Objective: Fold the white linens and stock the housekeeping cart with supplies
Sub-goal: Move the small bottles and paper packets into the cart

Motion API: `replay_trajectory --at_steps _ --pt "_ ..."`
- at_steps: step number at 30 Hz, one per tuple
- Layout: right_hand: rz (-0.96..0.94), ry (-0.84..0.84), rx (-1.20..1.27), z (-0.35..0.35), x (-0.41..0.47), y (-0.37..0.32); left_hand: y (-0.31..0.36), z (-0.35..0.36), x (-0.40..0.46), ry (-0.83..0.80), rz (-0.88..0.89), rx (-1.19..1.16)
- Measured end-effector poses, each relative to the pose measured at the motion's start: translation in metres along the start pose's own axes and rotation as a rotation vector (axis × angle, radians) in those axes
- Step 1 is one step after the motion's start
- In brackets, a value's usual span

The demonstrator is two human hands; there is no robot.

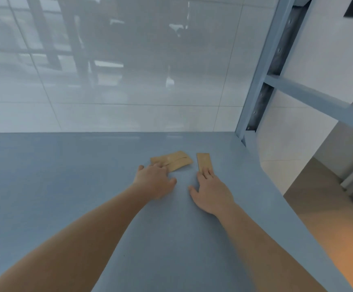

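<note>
- Left hand (155, 182): fingers spread flat, tips resting on two overlapping tan flat paper packets (174, 161) on the blue-grey shelf surface (65, 186).
- Right hand (211, 193): fingers extended, pressing the near end of a single tan rectangular packet (203, 161), just beside the pair.

Two sets of flat tan packets lie just right of the frame's centre on the blue shelf (87, 186). The left stack of packets (174, 161) — two or so overlapping — lies slanted, its near-left end under fingertips. The single packet (203, 161), just beside it to the right, points away lengthwise, its near end likewise covered.
</note>
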State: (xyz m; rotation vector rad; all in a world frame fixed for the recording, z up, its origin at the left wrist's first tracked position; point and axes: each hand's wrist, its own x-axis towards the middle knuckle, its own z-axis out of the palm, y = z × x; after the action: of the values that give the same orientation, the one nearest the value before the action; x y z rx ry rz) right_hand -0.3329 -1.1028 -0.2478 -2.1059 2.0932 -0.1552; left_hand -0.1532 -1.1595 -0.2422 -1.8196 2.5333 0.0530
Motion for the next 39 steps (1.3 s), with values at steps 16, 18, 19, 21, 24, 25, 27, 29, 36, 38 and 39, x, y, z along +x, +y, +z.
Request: replay_trajectory --at_steps 16,18,19,21,24,25,27,29,36,38,39 --pt "-0.181 -0.060 0.161 0.007 -0.200 -0.054 0.033 -0.006 -0.266 -0.064 -0.185 -0.017" --pt "-0.199 -0.055 0.162 0.007 -0.227 -0.056 0.040 -0.004 -0.295 -0.057 -0.188 -0.036" --pt "-0.206 -0.054 0.160 0.007 -0.238 -0.058 0.042 -0.004 -0.307 -0.053 -0.190 -0.043" --pt "-0.210 -0.049 0.158 0.007 -0.256 -0.060 0.047 -0.002 -0.324 -0.036 -0.191 -0.062" --pt "-0.189 -0.041 0.180 0.010 -0.275 -0.063 0.053 0.002 -0.347 -0.003 -0.203 -0.092" --pt "-0.185 -0.037 0.182 0.010 -0.279 -0.063 0.055 0.004 -0.353 0.010 -0.204 -0.088" --pt "-0.186 -0.034 0.186 0.006 -0.283 -0.063 0.057 0.005 -0.361 0.044 -0.206 -0.083" --pt "-0.186 -0.007 0.206 0.001 -0.280 -0.063 0.058 0.003 -0.359 0.113 -0.226 -0.138" --pt "-0.145 -0.032 0.057 0.007 -0.264 -0.078 0.064 0.008 -0.319 0.120 -0.112 -0.253" --pt "-0.135 0.015 0.001 0.009 -0.260 -0.082 0.059 0.014 -0.312 0.110 -0.098 -0.250" --pt "-0.129 0.043 -0.021 0.009 -0.258 -0.084 0.057 0.016 -0.310 0.117 -0.096 -0.239"
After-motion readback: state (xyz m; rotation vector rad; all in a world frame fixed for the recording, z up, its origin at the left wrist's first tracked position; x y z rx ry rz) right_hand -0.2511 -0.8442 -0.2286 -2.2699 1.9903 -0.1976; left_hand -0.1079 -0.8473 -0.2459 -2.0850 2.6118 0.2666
